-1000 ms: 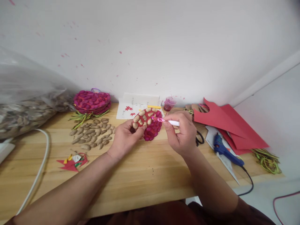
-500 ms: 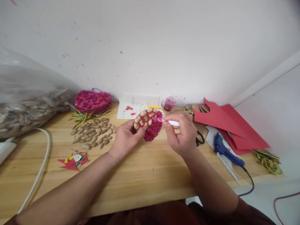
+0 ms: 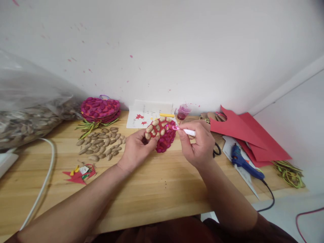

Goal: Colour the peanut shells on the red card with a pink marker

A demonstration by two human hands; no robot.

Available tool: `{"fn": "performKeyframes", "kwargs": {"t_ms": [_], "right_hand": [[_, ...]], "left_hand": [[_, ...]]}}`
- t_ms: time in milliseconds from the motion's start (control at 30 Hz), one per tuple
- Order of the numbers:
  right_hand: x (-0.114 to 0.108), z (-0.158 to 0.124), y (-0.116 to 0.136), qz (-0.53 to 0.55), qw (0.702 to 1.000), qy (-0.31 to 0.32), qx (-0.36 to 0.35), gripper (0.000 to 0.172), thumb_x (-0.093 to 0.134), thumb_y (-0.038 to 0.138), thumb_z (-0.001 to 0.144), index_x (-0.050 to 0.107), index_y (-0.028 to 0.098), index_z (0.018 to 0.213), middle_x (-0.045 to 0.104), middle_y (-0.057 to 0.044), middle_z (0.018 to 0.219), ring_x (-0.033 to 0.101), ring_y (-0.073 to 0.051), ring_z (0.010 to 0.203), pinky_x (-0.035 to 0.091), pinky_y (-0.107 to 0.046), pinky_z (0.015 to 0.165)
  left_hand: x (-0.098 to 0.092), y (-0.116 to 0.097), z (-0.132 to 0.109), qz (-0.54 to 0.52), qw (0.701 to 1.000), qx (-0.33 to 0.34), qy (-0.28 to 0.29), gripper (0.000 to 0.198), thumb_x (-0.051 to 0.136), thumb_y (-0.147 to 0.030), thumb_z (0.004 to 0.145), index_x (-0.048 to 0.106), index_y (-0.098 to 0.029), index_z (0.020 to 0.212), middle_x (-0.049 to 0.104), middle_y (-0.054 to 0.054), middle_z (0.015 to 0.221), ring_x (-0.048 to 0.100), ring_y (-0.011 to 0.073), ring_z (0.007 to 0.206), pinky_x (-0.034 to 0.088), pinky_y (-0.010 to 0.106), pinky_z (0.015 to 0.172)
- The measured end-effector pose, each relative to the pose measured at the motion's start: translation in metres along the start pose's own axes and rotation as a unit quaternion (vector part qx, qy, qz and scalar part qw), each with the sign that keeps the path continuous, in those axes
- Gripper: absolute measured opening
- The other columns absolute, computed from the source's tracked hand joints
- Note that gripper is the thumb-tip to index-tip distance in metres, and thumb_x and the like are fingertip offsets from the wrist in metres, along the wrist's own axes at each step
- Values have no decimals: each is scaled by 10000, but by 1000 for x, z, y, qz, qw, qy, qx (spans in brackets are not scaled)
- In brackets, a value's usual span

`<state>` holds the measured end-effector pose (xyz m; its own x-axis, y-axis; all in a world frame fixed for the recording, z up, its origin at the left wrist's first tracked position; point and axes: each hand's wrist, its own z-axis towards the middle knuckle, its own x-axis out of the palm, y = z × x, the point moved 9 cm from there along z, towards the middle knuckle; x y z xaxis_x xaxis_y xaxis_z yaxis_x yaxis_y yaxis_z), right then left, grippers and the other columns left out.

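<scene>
My left hand [image 3: 135,146] grips the left edge of a red oval disc [image 3: 165,140] studded with peanuts, thumb on top. Peanuts on its upper left are bare tan; those on the lower right are coated magenta. Between the thumb and fingers of my right hand [image 3: 198,143] is a paintbrush [image 3: 189,132] with a white handle. Its pink-wet tip touches the peanuts near the disc's upper middle. Behind, by the wall, stands a clear cup [image 3: 182,113] of dark pink paint.
Loose peanuts [image 3: 101,145] and stacked magenta peanut discs [image 3: 100,109] lie left, near a bag of peanuts [image 3: 27,121]. Red paper scraps [image 3: 79,173] sit in front. On the right are a blue glue gun [image 3: 244,163], red card [image 3: 253,135], black-handled scissors [image 3: 217,149] and green-yellow strands [image 3: 290,173].
My right hand and the brush have shifted slightly to the right, the tip still on the peanuts. The left hand keeps its hold on the disc.
</scene>
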<state>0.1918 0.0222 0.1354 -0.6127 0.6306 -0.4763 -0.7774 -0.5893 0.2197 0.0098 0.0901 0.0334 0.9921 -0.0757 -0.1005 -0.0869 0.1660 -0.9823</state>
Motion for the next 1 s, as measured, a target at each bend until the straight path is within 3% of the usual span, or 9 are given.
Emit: {"fn": "performKeyframes", "kwargs": {"t_ms": [433, 700, 1000], "right_hand": [[7, -1, 3, 4, 999, 36, -13, 107, 685, 214, 952, 672, 277, 1038, 775, -13, 912, 691, -209, 889, 514, -409, 854], [6, -2, 4, 7, 999, 32, -20, 105, 673, 195, 954, 670, 258, 1037, 770, -21, 910, 687, -211, 899, 514, -408, 860], [7, -2, 0, 18, 999, 35, -17, 89, 681, 189, 950, 667, 245, 1018, 767, -29, 907, 683, -217, 903, 525, -418, 855]], "left_hand": [[1, -1, 0, -21, 1000, -12, 6, 239, 790, -404, 785, 713, -179, 764, 682, -3, 633, 574, 141, 565, 471, 249, 551], [3, 11, 2, -117, 989, -88, 12, 319, 887, -424, 696, 710, -162, 738, 712, 18, 627, 628, 152, 552, 558, 273, 566], [4, 20, 4, -215, 967, -139, -13, 327, 947, -340, 578, 721, -140, 707, 725, 17, 640, 620, 118, 501, 518, 218, 486]]}}
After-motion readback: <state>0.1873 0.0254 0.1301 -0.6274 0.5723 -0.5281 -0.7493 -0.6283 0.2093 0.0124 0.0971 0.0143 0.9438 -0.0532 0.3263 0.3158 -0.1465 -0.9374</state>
